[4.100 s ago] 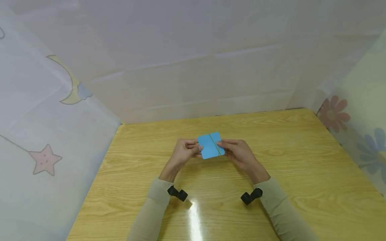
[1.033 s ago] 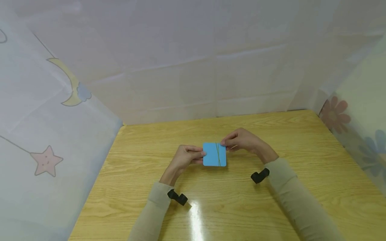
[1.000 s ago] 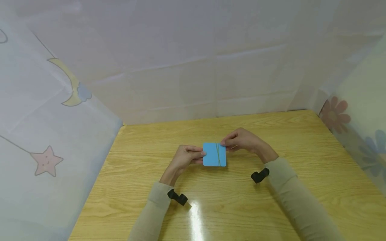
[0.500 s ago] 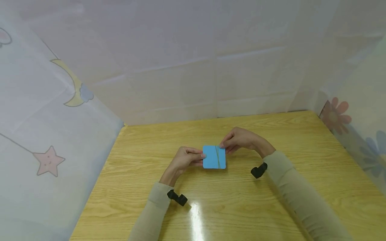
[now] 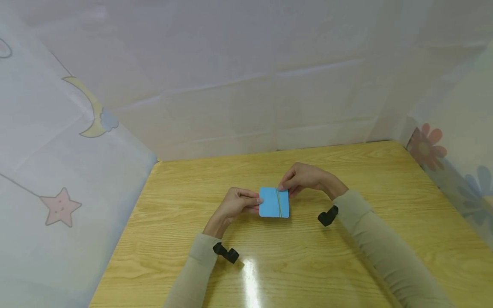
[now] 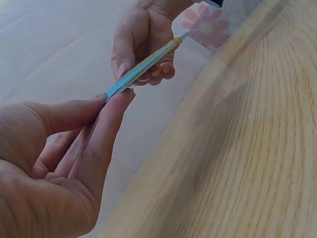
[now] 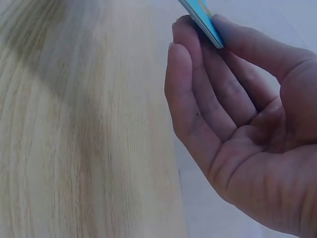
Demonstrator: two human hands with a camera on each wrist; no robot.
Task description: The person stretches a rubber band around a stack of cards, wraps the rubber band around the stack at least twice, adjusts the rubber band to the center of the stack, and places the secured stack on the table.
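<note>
Pale walls [image 5: 215, 85] printed with one pink star [image 5: 61, 207], one yellow moon [image 5: 97, 110], one blue cloud [image 5: 109, 120] and two flowers, one red [image 5: 425, 147] and one blue [image 5: 481, 199], surround my one wooden table [image 5: 185, 273]. Raised off it, between my two hands, is one thin, round-cornered blue card stack [image 5: 268, 203], crossed right of its middle by two strands of yellow rubber band [image 5: 279, 203]. My left hand [image 5: 234, 203] pinches its left edge narrowly, thumb on the face, fingers behind. My right hand [image 5: 307, 176] pinches the top edge, thumb tip at the strands, fingers loosely bent. Two black wrist cameras [image 5: 231, 256] sit at my beige cuffs [image 5: 206, 241].
</note>
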